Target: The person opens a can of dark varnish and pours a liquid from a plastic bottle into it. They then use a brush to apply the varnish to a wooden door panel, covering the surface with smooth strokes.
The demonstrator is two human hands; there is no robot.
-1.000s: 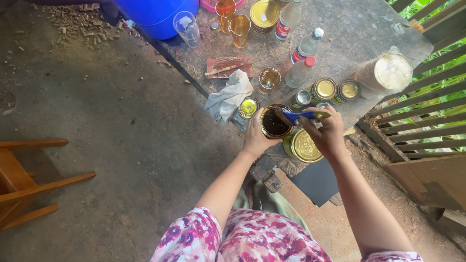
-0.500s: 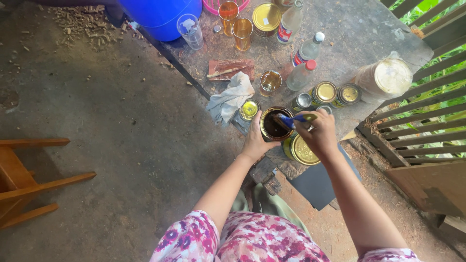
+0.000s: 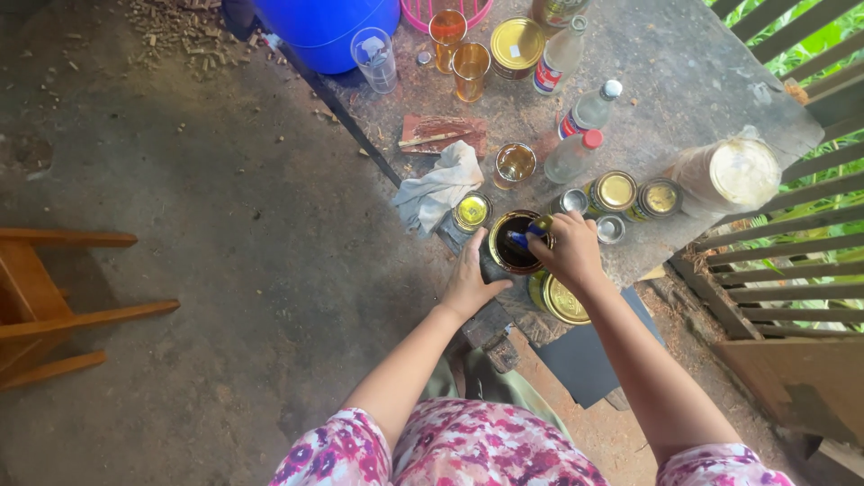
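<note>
Two hands at one open tin (image 3: pixel 515 243): left hand (image 3: pixel 468 281) gripping its side, right hand (image 3: pixel 569 252) clamped on blue tool (image 3: pixel 526 236) above.

We steady an open tin (image 3: pixel 515 241) of dark liquid with our left hand (image 3: pixel 470 281) while our right hand (image 3: pixel 569 252) holds a blue tool (image 3: pixel 525 236) inside it; a closed gold-lidded tin (image 3: pixel 562 300) sits just beside that grip on the bench (image 3: pixel 684 81).
</note>
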